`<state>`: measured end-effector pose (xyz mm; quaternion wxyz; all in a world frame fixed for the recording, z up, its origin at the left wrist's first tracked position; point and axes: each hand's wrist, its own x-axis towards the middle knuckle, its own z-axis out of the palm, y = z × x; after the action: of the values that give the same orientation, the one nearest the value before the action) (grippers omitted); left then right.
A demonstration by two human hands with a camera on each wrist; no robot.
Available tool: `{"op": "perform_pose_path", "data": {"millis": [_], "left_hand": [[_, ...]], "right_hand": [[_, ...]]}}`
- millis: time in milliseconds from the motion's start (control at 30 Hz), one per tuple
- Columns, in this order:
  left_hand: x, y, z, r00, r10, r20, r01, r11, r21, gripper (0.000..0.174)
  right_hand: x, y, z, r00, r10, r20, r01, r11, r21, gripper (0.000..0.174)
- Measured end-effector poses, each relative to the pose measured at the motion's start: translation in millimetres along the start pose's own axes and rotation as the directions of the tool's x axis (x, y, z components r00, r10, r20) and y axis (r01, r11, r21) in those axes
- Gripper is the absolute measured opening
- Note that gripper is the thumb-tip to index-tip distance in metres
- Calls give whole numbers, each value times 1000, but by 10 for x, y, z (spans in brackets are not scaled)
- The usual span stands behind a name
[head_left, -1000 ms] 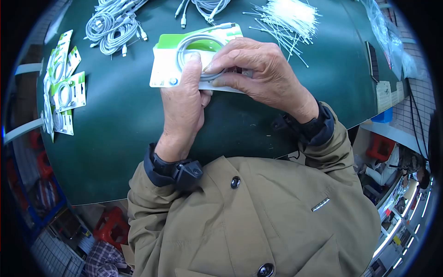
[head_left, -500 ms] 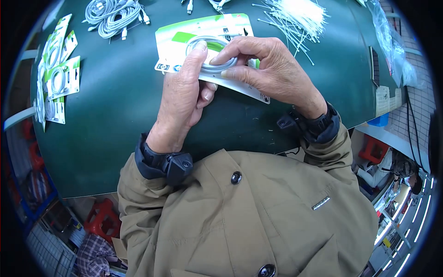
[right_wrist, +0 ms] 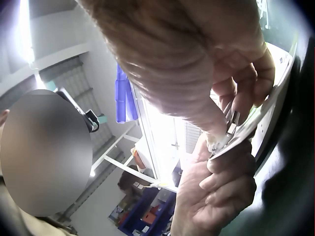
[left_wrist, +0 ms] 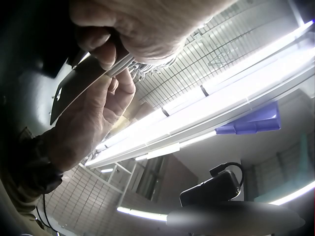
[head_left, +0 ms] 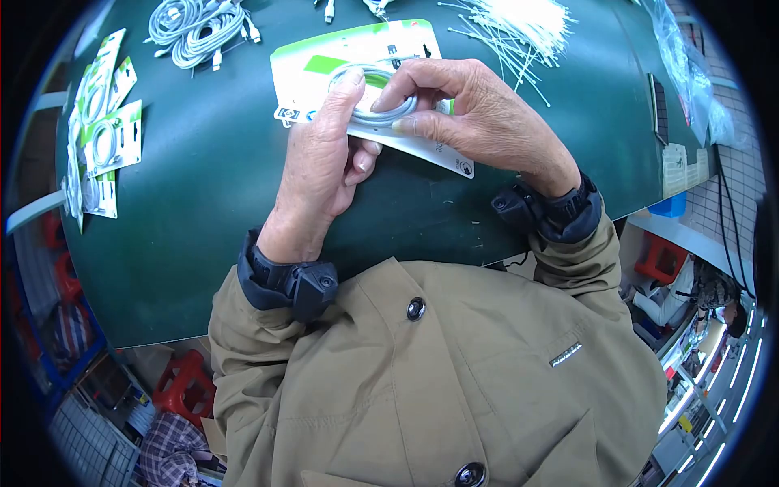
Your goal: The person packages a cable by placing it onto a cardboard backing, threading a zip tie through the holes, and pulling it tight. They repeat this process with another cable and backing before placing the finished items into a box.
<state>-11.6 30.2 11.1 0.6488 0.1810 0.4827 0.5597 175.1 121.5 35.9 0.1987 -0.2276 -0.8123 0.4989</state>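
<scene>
In the head view a coiled grey-white cable lies on a white and green card. The left hand grips the card's near edge, its thumb pressing on the left side of the coil and its fingers curled beneath. The right hand pinches the coil's right side between thumb and index finger. A metal cable plug shows by the fingers in the right wrist view. In the left wrist view the card is seen edge-on between both hands.
Bundled cables and a pile of white zip ties lie at the table's far side. Several carded cables are at the left. A phone and clear plastic bags lie along the right edge.
Compared with a second ago, the card has turned and its lower right corner shows. The right hand has shifted slightly right, its grip on the coil opening wider. The last half second shows little movement.
</scene>
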Motion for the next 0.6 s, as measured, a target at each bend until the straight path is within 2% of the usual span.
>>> {"op": "perform_pose_path", "data": {"millis": [67,400,600], "left_hand": [[9,-8,-14,1000,-13,7,13,1000,-1,39],[11,-58,-44,1000,18,1,-18,1000,4,25],[-33,-87,32,996,67,-61,-68,998,-8,22]], "right_hand": [[-1,6,-39,1000,-11,28,11,1000,4,18],[-11,-5,-26,999,13,32,-11,998,-60,17],[6,47,49,987,-157,-47,150,980,-130,18]]}}
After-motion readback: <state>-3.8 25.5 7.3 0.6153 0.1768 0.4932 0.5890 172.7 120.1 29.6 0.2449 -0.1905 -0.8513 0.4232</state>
